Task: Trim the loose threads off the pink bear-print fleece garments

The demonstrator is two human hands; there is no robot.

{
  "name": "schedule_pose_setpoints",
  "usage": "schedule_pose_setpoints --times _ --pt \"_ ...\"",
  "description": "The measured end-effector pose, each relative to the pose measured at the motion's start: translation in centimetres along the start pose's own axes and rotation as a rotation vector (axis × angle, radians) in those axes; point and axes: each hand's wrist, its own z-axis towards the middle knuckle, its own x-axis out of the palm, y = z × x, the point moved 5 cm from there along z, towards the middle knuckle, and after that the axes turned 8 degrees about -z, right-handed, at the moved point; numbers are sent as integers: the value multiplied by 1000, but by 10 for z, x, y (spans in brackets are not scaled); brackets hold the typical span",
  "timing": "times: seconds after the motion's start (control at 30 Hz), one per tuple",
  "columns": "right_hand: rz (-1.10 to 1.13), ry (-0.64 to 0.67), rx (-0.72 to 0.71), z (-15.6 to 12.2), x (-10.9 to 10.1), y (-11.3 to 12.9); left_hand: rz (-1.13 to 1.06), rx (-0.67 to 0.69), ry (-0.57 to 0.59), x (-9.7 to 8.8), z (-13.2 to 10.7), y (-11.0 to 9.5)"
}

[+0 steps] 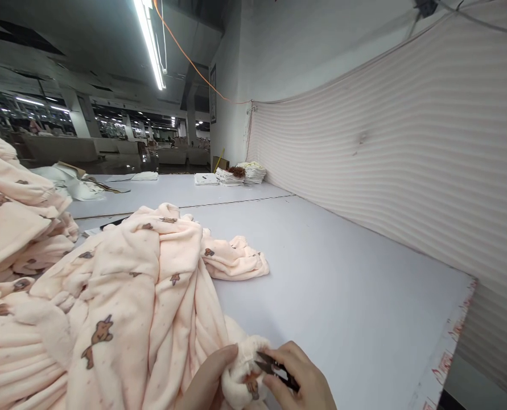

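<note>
A pale pink plush garment (125,273) with brown bear prints lies spread over the near left of the table. My left hand (208,378) grips a bunched end of this garment, its thumb pressed on the fabric and its other fingers mostly hidden. In my right hand (306,376) is a pair of small black thread snips (279,370), held between thumb and fingers. The blades point left and touch or lie very close to the bunched fabric edge. Whether they have a thread between them is too small to tell.
More pink plush fabric (18,210) is heaped at the left. Stacks of white pieces (231,176) stand at the far edge of the pale table (342,285). A striped cloth (385,154) hangs along the right wall. White crumpled material (71,182) lies at the back left.
</note>
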Motion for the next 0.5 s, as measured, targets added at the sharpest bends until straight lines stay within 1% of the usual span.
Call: schedule_pose_setpoints --times 0.1,0.17,0.3,0.5 --pt "-149 -79 -57 -5 1 3 -28 -19 23 2 -2 -1" --pt "-188 -111 -86 -6 4 4 -40 -36 38 2 -3 -1" --pt "-143 -55 -133 0 8 8 -49 -60 48 0 -5 -4" --pt "-230 41 -156 5 1 12 -57 -74 58 0 -3 -8"
